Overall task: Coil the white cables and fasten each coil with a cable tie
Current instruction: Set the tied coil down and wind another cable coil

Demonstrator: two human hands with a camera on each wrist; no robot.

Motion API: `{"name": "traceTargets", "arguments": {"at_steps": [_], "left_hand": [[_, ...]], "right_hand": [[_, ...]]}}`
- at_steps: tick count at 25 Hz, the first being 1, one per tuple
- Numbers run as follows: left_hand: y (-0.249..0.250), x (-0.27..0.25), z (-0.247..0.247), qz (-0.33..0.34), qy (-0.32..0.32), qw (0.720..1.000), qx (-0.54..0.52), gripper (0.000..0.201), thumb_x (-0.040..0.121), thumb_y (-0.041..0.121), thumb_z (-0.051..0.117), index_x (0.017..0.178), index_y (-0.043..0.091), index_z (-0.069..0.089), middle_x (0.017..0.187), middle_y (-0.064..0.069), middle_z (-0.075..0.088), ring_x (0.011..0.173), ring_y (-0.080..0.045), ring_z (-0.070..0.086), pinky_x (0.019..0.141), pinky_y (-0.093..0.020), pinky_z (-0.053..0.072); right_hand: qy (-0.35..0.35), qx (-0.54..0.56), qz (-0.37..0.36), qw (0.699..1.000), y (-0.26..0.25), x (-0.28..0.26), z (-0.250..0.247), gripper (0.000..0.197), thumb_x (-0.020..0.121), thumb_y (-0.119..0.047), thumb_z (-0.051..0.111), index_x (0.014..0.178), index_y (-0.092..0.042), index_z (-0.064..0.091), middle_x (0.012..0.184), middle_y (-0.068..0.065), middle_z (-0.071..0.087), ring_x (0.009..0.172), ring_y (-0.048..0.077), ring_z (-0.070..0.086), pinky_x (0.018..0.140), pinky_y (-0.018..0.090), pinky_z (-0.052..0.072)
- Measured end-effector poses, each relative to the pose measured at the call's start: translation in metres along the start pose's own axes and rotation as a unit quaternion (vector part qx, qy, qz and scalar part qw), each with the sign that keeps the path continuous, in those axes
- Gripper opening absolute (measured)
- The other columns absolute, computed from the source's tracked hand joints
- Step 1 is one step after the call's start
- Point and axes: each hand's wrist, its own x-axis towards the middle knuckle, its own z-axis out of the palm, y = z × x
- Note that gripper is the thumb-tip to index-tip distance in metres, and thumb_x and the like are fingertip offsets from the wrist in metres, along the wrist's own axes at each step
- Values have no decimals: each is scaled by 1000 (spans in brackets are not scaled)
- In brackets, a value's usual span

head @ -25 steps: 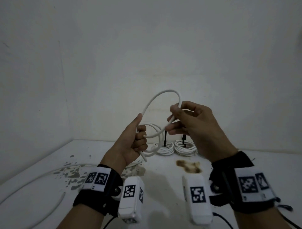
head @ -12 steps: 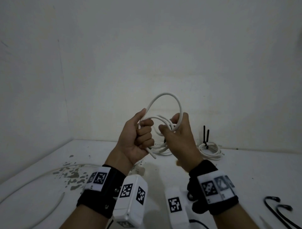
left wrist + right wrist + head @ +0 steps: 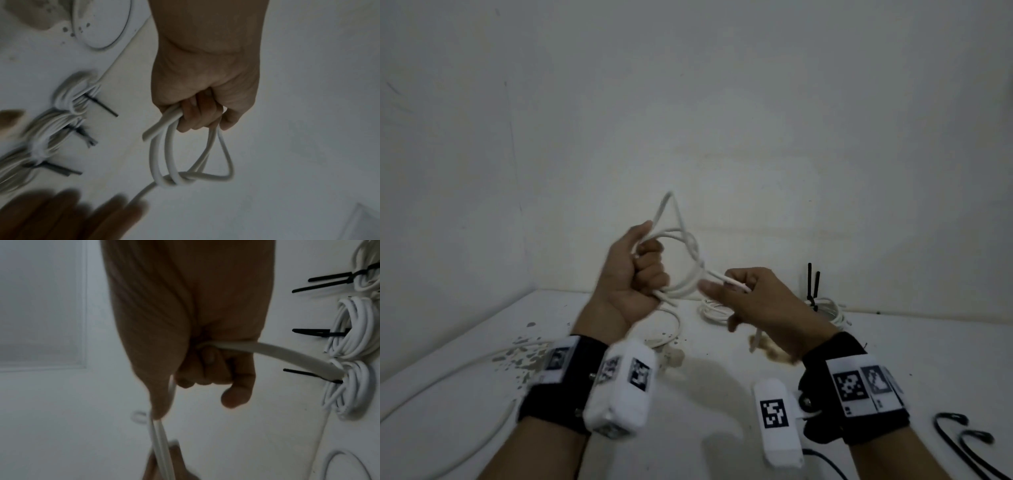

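- white cable [image 3: 690,255]: smooth plastic sheath, slight sheen
- cable ties [image 3: 320,333]: black matt plastic
- worktop [image 3: 722,394]: white, smooth, w/ chipped, stained patches
- wrist straps [image 3: 856,421]: black cloth

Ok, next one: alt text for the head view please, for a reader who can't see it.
A person's left hand grips a small coil of round white cable above a stained white table, while the right hand pinches the cable's loose end. Behind them lie finished white coils fastened with black plastic cable ties; two spare ties lie at right.
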Motion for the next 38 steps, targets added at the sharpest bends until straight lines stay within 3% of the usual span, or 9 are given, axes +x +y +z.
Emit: {"name": "traceTargets", "arguments": {"at_steps": [5, 11, 16, 19, 24, 26, 31, 35, 38], "left_hand": [[32, -10, -55, 22, 114, 991, 59, 44, 84, 27, 59, 48, 23, 34, 35, 8, 19, 23, -9, 17, 30, -21, 11], [27, 1, -53, 38, 149, 988, 28, 45, 99, 27, 51, 59, 22, 30, 39, 7, 20, 25, -9, 17, 27, -20, 17], [29, -2, -60, 23, 170, 985, -3, 44, 99, 32, 49, 60, 21, 31, 40, 7, 20, 26, -9, 17, 29, -19, 17], [28, 0, -60, 14, 171, 985, -13, 44, 98, 32, 48, 60, 22, 29, 39, 7, 20, 25, -9, 17, 28, -19, 17], [27, 0, -54, 35, 157, 985, -59, 46, 99, 34, 47, 57, 19, 36, 39, 7, 22, 27, -8, 20, 30, -19, 21], [26, 0, -54, 42, 145, 984, -91, 43, 99, 35, 44, 60, 19, 35, 40, 7, 23, 29, -8, 21, 33, -19, 22], [18, 5, -44, 37, 126, 989, -66, 39, 100, 33, 40, 64, 20, 35, 43, 9, 26, 32, -6, 23, 37, -19, 22], [3, 6, -19, 23, 110, 993, -23, 42, 103, 33, 38, 63, 19, 37, 43, 9, 27, 32, -6, 25, 34, -17, 25], [-10, 2, 2, 2, 101, 993, 61, 52, 103, 36, 40, 54, 19, 40, 47, 7, 27, 36, -6, 26, 35, -16, 27]], "right_hand": [[154, 29, 41, 987, 4, 7, -17, 51, 89, -35, 72, 52, -19, 40, 42, -8, 29, 35, 11, 31, 48, 31, 41], [197, -64, 32, 978, -6, 4, -5, 51, 97, -38, 60, 59, -13, 39, 33, -14, 31, 30, 7, 34, 45, 34, 51], [126, -67, 9, 990, -19, -4, -11, 11, 103, -15, 43, 104, -21, 53, 54, -4, 47, 47, 10, 43, 58, 41, 61], [8, -92, 8, 996, -36, -12, -19, 29, 98, -4, 39, 99, -20, 62, 77, 8, 65, 62, 20, 59, 69, 43, 57], [-168, -242, 28, 955, -43, -21, -16, 35, 93, -3, 46, 102, -25, 71, 104, -7, 75, 102, 20, 70, 95, 48, 55], [-162, -274, 16, 948, -39, -18, -12, 28, 94, -4, 56, 106, -26, 70, 101, -7, 76, 97, 9, 71, 92, 42, 57], [-57, -326, -45, 943, -41, -19, -7, 19, 86, -52, 68, 92, -38, 78, 87, -17, 74, 80, -1, 64, 69, 19, 52], [-45, -294, -79, 951, -43, -17, 8, 22, 84, -48, 73, 87, -27, 81, 68, -16, 72, 62, -1, 64, 56, 15, 48], [-54, -236, -82, 967, -41, -15, 22, 16, 82, -39, 78, 82, -23, 80, 68, -4, 75, 61, 6, 71, 64, 26, 60]]}}
